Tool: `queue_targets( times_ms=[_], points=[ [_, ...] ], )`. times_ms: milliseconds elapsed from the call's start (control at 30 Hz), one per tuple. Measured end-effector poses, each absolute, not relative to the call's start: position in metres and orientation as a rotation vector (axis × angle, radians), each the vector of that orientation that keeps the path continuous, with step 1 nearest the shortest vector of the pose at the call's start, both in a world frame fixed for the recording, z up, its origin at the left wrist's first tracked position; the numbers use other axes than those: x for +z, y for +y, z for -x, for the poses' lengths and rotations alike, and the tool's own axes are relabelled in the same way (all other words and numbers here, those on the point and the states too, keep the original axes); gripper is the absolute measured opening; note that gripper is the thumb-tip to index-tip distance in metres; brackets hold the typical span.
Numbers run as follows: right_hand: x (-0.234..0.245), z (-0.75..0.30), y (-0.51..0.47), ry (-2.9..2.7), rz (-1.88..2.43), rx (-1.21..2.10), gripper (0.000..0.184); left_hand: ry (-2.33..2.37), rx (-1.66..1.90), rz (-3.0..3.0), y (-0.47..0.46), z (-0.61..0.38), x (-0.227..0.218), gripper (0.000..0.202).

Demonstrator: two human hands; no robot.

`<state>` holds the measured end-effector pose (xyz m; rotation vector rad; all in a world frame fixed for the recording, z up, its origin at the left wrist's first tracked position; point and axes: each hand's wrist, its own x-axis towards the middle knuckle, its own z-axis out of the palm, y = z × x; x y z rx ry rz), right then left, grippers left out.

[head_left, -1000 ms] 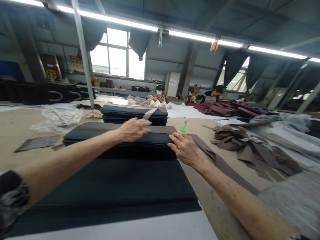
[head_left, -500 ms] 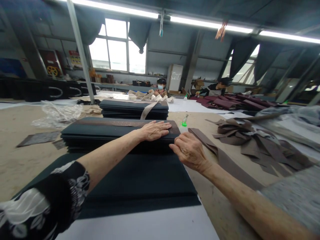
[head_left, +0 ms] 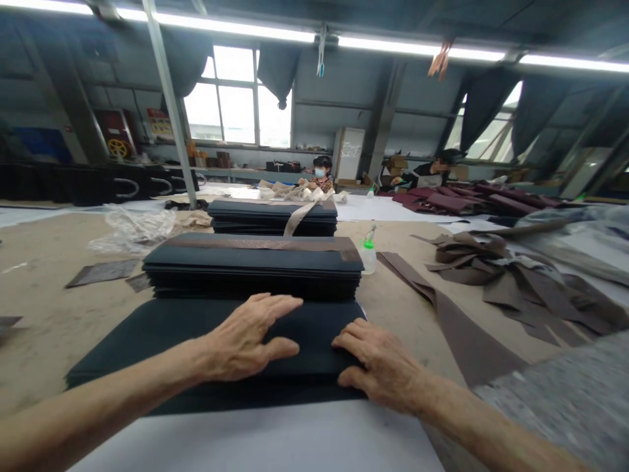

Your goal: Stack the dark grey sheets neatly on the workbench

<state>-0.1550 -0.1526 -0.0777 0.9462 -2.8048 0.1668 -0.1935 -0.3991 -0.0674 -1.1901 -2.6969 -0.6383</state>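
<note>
**Dark sheets squared under two flat hands**

Head view: dark sheet stack point(head_left: 196, 341) lies near on the counter point(head_left: 44, 314), long axis left to right, just before a taller stack point(head_left: 253, 269). Left hand point(head_left: 246, 341) and right hand point(head_left: 381, 367) pressed flat, fingers spread, gripping nothing. Best kept: even pressure, edges aligned.

- Blocked straight ahead by tall black stack point(head_left: 253, 269).
- Small bottle point(head_left: 367, 254) just right of that stack.
- Open bare tabletop point(head_left: 44, 314) to the left.
- Brown strips point(head_left: 491, 288) scattered right.
</note>
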Motion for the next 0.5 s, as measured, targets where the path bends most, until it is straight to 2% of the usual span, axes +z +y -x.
queue_targets(
  times_ms=[167, 300, 500],
  points=[
    [-0.07, 0.163, -0.154, -2.824, -1.0, 0.183, 0.007, -2.731, -0.542, 1.12, -0.417, 0.166, -0.096, 0.046],
    [-0.063, 0.158, -0.161, -2.7, -0.737, 0.107, 0.018, -2.682, -0.467, 1.067, -0.42, 0.168, -0.11, 0.037],
    [-0.062, 0.102, -0.165, -2.407, -0.57, 0.049, 0.025, -2.534, -0.388, 0.865, -0.493, 0.177, -0.138, 0.046]
  ],
)
